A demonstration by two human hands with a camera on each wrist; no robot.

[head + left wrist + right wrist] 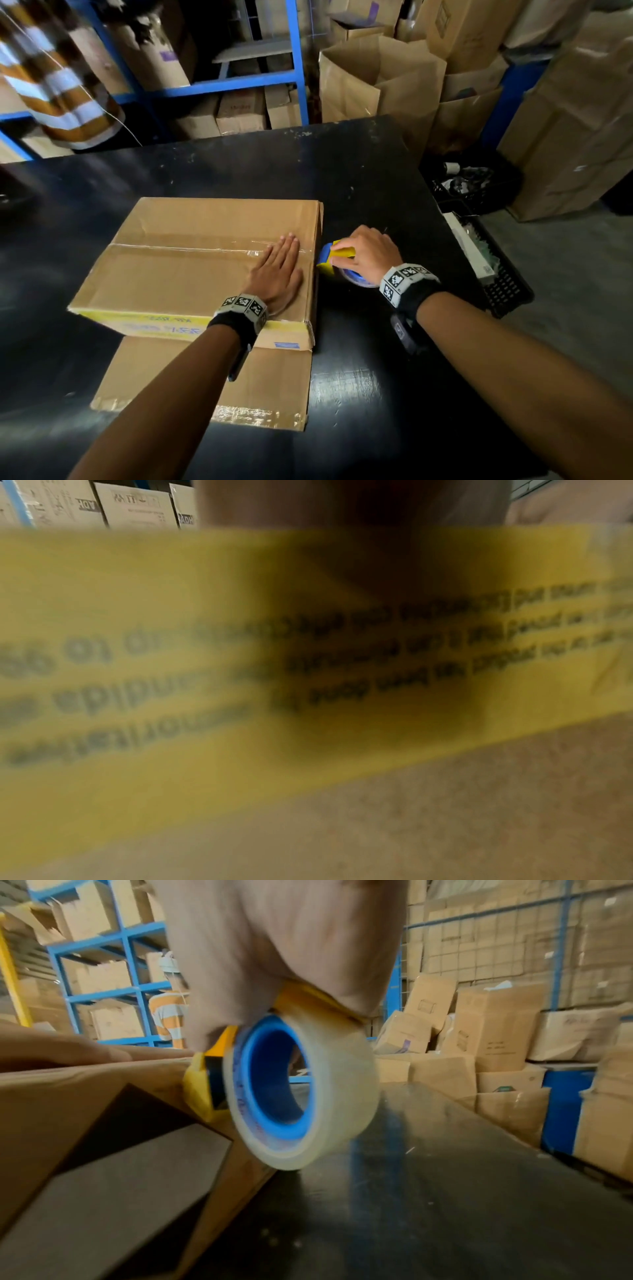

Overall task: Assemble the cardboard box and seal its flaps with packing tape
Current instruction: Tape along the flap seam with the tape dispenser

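Observation:
A brown cardboard box (pixel 191 267) lies on the black table (pixel 359 178) with its top flaps closed. Clear tape (pixel 205 248) runs along the middle seam. My left hand (pixel 279 265) presses flat on the flaps near the box's right edge, fingers straight. My right hand (pixel 368 253) grips a yellow and blue tape dispenser (pixel 337 257) held against the box's right side wall. The clear tape roll (pixel 301 1093) with its blue core hangs just above the table. The left wrist view shows only a blurred yellow printed band of the box (pixel 171 669).
A loose flap (pixel 212 380) spreads toward me on the table. A black crate (pixel 496 274) with odds and ends stands off the table's right edge. Blue shelving (pixel 294 68) and stacked cartons (pixel 383 78) fill the background. A person in an orange striped shirt (pixel 169 1015) stands at the far shelves.

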